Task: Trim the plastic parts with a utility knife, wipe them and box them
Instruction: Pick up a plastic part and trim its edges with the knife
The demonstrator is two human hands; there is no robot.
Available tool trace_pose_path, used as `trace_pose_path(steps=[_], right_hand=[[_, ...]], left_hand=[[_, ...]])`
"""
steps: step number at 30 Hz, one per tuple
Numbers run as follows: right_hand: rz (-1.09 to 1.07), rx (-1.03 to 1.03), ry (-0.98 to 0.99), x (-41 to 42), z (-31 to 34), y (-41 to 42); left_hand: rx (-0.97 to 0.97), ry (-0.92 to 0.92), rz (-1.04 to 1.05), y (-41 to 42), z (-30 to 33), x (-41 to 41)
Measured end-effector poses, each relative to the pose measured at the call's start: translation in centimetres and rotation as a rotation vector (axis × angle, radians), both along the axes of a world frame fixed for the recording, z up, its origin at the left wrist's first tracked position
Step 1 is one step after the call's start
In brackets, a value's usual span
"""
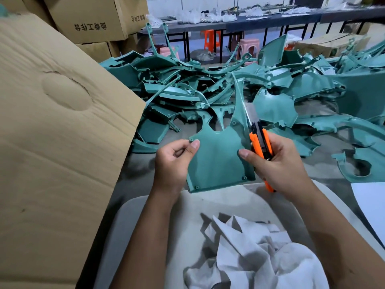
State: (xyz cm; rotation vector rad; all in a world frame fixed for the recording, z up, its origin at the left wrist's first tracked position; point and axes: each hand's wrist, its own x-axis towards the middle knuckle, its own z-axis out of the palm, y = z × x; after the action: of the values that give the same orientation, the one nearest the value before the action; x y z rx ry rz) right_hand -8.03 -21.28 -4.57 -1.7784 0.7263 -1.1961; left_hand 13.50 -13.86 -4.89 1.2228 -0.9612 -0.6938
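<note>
The left hand (177,155) pinched the teal part (218,159); the right hand (279,163) gripped the knife (261,142). Its bare blade ran beside the right thumb; one slip might cut it.

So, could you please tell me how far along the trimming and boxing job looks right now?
Nothing visibly finished: no boxed parts show. In hand: the left hand pinches a teal part while the right hand runs the orange utility knife along its right edge. Left: a large pile of teal parts, then wiping with the white cloth and boxing.
</note>
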Motion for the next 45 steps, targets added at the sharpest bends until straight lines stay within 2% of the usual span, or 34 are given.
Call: trace_pose_path(steps=[2,6,10,12,16,20,24,26,28,31,33,36,40,45], right_hand=[[-0.011,0.010,-0.021,-0.1,-0.1,-0.1],[-0.205,-0.093,0.051,-0.1,0.0,-0.2],[-0.112,-0.072,0.026,-0.4,0.3,-0.1],[-0.065,-0.059,-0.008,-0.6,0.5,-0.1],[-0.068,-0.089,-0.023,-0.8,0.5,0.0],[-0.309,-0.132,-0.067,-0.7,0.2,-0.3],[-0.368,0.032,-0.334,-0.8,0.5,-0.3],[-0.419,0.070,-0.411,-1.0,0.5,-0.4],[-0.447,0.079,-0.434,-0.9,0.5,-0.4],[-0.449,0.058,-0.344,-0.5,0.6,0.1],[-0.407,0.028,-0.239,0.0,0.5,0.7],[-0.303,-0.164,0.027,0.6,0.0,1.7],[-0.281,-0.418,0.265,1.4,-0.5,2.3],[-0.244,-0.426,0.278,1.7,-1.1,2.2]], left_hand=[[0.009,-0.014,-0.048,0.1,0.0,0.2],[0.088,0.010,-0.154,0.5,0.0,0.2],[0.249,0.198,-0.186,0.3,0.3,0.3],[0.282,0.198,-0.276,0.3,0.0,0.5],[0.136,0.169,-0.421,0.3,0.0,0.2],[-0.034,0.058,-0.402,0.1,0.3,-0.6],[-0.050,-0.057,-0.430,-0.1,0.8,-2.0],[-0.086,-0.116,-0.453,0.0,1.1,-2.5],[-0.145,-0.154,-0.361,0.1,1.2,-2.9],[-0.214,-0.115,-0.074,0.1,1.1,-3.3],[-0.227,0.023,0.069,-0.1,1.2,-3.3],[-0.228,0.177,0.190,-0.5,1.6,-3.6],[-0.261,0.253,0.250,-0.9,3.3,-4.4],[-0.277,0.483,0.241,-1.1,5.6,-4.9]])
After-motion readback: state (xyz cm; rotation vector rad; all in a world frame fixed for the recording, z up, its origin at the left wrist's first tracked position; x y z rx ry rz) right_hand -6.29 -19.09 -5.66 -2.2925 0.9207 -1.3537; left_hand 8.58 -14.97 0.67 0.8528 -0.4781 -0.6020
